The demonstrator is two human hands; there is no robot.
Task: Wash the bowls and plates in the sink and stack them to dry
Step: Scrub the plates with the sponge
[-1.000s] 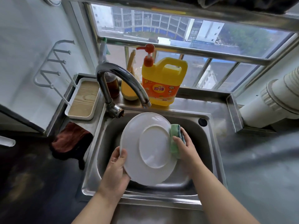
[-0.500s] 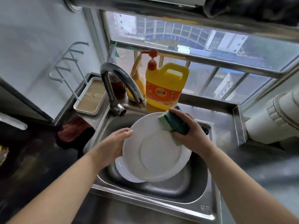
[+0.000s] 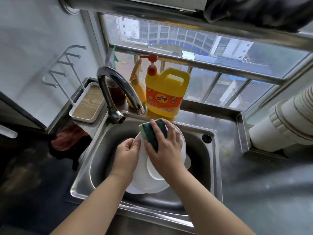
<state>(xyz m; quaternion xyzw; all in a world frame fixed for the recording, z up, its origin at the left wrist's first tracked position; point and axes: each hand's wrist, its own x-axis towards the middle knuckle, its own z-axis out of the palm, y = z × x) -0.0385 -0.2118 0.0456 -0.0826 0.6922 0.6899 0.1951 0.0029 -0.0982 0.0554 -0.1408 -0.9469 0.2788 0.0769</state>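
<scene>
A white plate [image 3: 144, 173] is tilted up over the steel sink [image 3: 213, 167], its underside facing me. My left hand [image 3: 127, 155] grips its left rim. My right hand [image 3: 166, 148] holds a green sponge [image 3: 152, 131] and presses it against the plate's upper part. More white dishes lie beneath in the basin, one edge [image 3: 187, 161] showing at the right and another [image 3: 133, 189] at the lower left.
The curved tap [image 3: 116, 87] arches over the sink's back left. A yellow detergent jug [image 3: 165, 94] with a red pump stands on the ledge behind. A white rack tray [image 3: 88, 104] sits at the left, a brown cloth [image 3: 69, 138] below it. A large white pipe [image 3: 284, 121] lies at the right.
The plate has tilted more upright and turned edge-on. My right hand slid the sponge left across the plate's top. My left hand moved right along the rim.
</scene>
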